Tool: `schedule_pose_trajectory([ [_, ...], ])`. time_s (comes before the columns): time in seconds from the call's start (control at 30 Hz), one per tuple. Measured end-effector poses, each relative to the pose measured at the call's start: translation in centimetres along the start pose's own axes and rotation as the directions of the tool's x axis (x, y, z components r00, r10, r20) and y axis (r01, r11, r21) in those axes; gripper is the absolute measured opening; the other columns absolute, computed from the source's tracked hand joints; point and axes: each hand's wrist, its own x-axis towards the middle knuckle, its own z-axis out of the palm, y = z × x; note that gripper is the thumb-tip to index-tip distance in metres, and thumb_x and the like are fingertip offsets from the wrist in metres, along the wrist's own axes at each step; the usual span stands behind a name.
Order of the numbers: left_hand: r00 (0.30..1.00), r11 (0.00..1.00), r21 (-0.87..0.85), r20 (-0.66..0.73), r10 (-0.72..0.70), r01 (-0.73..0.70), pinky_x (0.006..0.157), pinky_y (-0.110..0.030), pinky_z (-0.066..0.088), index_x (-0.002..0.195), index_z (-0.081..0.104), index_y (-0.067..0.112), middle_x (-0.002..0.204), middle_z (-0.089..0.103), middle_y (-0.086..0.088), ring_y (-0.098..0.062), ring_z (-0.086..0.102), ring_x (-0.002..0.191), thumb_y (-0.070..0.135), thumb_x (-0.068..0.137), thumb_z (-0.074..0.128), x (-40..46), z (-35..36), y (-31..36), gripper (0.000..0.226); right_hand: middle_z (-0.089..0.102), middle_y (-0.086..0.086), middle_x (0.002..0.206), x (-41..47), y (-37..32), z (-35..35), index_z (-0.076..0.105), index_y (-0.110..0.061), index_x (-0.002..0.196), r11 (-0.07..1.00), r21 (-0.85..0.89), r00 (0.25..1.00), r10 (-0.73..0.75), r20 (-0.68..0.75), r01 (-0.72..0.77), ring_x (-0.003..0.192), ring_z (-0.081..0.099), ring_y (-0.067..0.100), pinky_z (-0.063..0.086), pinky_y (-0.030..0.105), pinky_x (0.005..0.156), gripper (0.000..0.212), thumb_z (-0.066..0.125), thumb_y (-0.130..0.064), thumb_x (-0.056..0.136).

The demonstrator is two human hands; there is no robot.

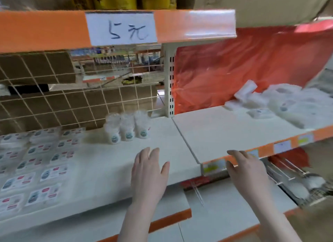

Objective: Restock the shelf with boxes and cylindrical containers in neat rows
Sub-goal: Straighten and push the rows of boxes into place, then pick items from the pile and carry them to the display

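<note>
On the cream-white metal shelf (100,162) in front of us, seen from the head camera, our two bare hands reached forward holding nothing. Our left hand (147,169) hovered over the bare middle of the shelf board, fingers straight and together, thumb spread out, grip released. Our right hand (246,167) was at the orange front edge of the neighbouring shelf board (225,128), fingers loosely extended and empty; whether they touched the edge we could not tell. To the far left lay rows of flat clear plastic boxes with white labels (34,162), side by side. Behind our left hand, near the wire grid back, stood three clear cylindrical containers with round labels (128,128) in a short row, upright and just beside one another. On the right board, well apart from our hands, a loose pile of white plastic packets (281,104) rested against a red plastic sheet (234,61). Overhead hung a white handwritten price tag (122,28).
</note>
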Motion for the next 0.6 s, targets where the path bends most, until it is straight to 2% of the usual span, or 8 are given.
schedule_pose_trajectory([
  [0.23,0.997,0.997,-0.020,0.034,0.072,-0.071,0.109,-0.027,0.023,0.144,0.031,0.024,0.149,0.027,0.002,-0.016,0.021,0.137,0.042,0.096,0.041,1.4,4.4,10.4,0.053,0.063,0.014,0.066,2.0,9.9,-3.4,0.069,-0.003,0.083,0.999,-0.041,0.997,-0.029,-0.067,0.026,0.057,0.059,0.037,0.047,0.038,0.049,0.037,0.085,0.001,0.050],
  [0.37,0.993,0.994,-0.021,0.042,0.112,-0.111,0.110,-0.028,0.023,0.143,0.034,0.024,0.148,0.029,0.001,-0.016,0.022,0.137,0.042,0.095,0.044,3.6,6.7,14.7,0.052,0.063,0.011,0.068,3.2,14.5,-3.8,0.069,-0.005,0.086,0.997,-0.058,0.997,0.044,-0.069,-0.048,0.059,0.058,0.036,0.047,0.038,0.050,0.035,0.083,-0.001,0.055],
  [0.6,0.984,0.983,-0.059,0.036,0.175,-0.173,0.108,-0.028,0.025,0.141,0.038,0.022,0.146,0.034,-0.001,-0.018,0.026,0.135,0.040,0.094,0.047,9.0,12.2,21.8,0.051,0.066,0.011,0.079,7.9,22.6,-2.5,0.069,-0.007,0.093,0.994,-0.064,0.993,0.083,-0.082,-0.089,0.065,0.059,0.036,0.047,0.039,0.057,0.033,0.081,-0.003,0.062],
])
